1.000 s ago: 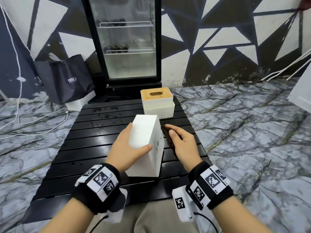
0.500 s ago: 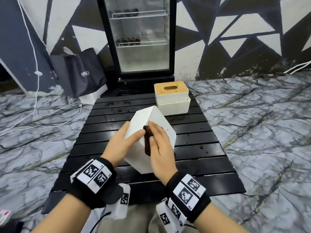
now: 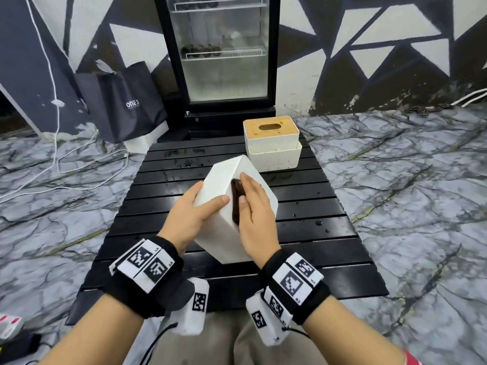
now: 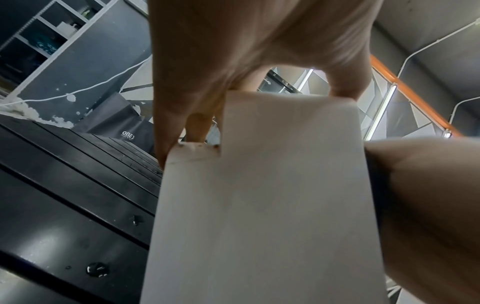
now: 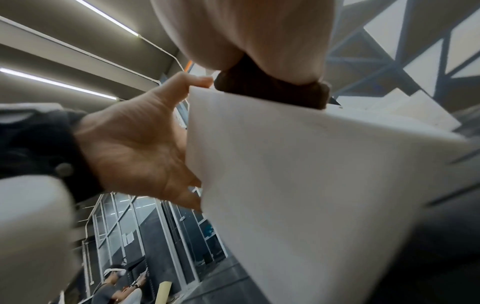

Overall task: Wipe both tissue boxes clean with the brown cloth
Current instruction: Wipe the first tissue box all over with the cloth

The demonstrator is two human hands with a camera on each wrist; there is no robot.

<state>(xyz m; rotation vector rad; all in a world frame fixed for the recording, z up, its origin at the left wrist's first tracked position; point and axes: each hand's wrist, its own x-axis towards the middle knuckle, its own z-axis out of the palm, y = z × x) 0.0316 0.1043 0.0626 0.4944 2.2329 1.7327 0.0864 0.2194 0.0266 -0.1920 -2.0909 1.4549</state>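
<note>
Black carrier bag (image 3: 123, 104) on the marble floor, far left, printed "ONE" in white; rest of the lettering unreadable.

Left hand (image 3: 195, 214), wristband with black-and-white square code tags: thumb across the near face, fingers (image 4: 197, 125) curled round the far side, gripping the plain white rectangular plastic tissue box (image 3: 224, 196).

Plain white box: tipped on one corner above the black slatted bench (image 3: 329, 248), smooth matte faces, unlabelled, small dark specks by a notch in one edge in the left wrist view.

Dark brown folded cloth (image 3: 235, 201): pressed flat to the box's right face, just beside the top ridge.

Right hand (image 3: 254, 206): fingers straight, flat over the cloth, holding it against the box.

Second white tissue box with tan wooden slotted lid (image 3: 271, 139): upright at the bench's far edge, well apart from both hands.
</note>
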